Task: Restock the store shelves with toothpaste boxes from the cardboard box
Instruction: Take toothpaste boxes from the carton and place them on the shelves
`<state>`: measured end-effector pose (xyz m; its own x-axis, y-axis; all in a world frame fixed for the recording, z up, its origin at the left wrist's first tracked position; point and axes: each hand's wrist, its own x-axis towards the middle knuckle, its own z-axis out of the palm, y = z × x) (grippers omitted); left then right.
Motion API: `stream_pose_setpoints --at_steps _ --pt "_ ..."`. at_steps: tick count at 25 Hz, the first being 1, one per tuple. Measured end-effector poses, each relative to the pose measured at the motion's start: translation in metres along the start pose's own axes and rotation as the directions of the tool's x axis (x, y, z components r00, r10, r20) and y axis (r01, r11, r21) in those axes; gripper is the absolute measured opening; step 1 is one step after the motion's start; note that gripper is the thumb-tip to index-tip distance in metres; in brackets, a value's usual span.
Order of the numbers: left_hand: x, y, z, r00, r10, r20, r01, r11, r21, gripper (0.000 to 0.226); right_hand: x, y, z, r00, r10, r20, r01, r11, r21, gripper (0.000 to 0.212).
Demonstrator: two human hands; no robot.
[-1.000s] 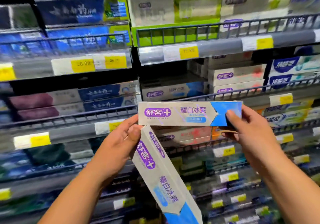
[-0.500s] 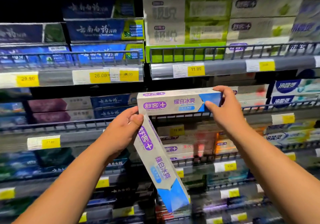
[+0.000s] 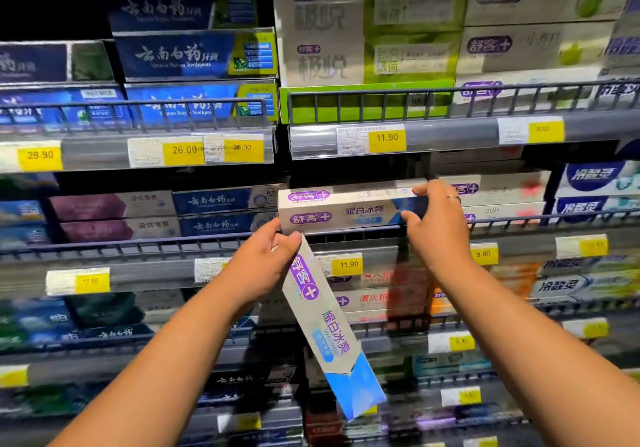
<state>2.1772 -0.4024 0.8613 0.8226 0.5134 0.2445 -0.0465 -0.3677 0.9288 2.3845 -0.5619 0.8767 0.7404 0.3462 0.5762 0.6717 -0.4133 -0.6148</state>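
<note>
The long white-and-blue cardboard toothpaste box (image 3: 346, 209) has risen since a moment ago; it now lies level, long axis left to right, just above the yellow 11.90 price tag (image 3: 348, 264). The right hand (image 3: 436, 228) pinches its blue end. Left of the tag, the left hand (image 3: 258, 268) grips a matching box (image 3: 329, 325) slanting downward.
</note>
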Motion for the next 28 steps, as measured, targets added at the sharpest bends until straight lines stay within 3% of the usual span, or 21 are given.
stream_pose_setpoints --at_steps 5,9,12,15,19,23,26,28 --pt "0.006 -0.011 0.001 0.999 -0.037 0.002 0.036 0.995 0.092 0.047 0.000 0.016 0.008 0.997 -0.069 0.042 0.077 0.966 -0.246 0.026" --pt "0.008 -0.018 0.002 0.994 -0.108 -0.024 0.110 0.984 0.138 0.076 -0.004 0.022 0.006 0.995 -0.080 0.051 0.094 0.922 -0.375 0.030" --pt "0.001 -0.013 0.006 0.997 -0.062 -0.048 0.069 0.987 0.146 0.043 -0.006 0.021 0.003 0.997 -0.023 0.070 0.049 0.918 -0.394 0.034" --pt "-0.008 -0.007 0.008 0.996 -0.018 -0.087 0.032 0.985 0.169 0.057 -0.013 0.020 0.004 0.998 -0.008 0.066 0.031 0.929 -0.368 0.038" --pt "-0.012 0.013 0.011 0.963 0.061 -0.263 -0.075 0.996 -0.041 0.035 -0.028 0.018 0.001 0.998 0.011 0.058 0.001 0.979 -0.206 0.040" --pt "-0.008 0.032 0.014 0.887 -0.012 -0.462 -0.144 0.942 -0.302 0.018 -0.042 0.014 -0.008 0.982 0.065 0.177 -0.095 0.981 0.168 0.022" --pt "-0.004 0.041 0.017 0.826 -0.058 -0.560 -0.208 0.893 -0.400 0.020 -0.043 0.007 -0.024 0.903 0.217 0.372 -0.383 0.799 0.464 0.038" --pt "-0.002 0.044 0.019 0.780 -0.106 -0.617 -0.232 0.867 -0.441 0.018 -0.045 0.007 -0.033 0.824 0.256 0.505 -0.514 0.711 0.479 0.054"
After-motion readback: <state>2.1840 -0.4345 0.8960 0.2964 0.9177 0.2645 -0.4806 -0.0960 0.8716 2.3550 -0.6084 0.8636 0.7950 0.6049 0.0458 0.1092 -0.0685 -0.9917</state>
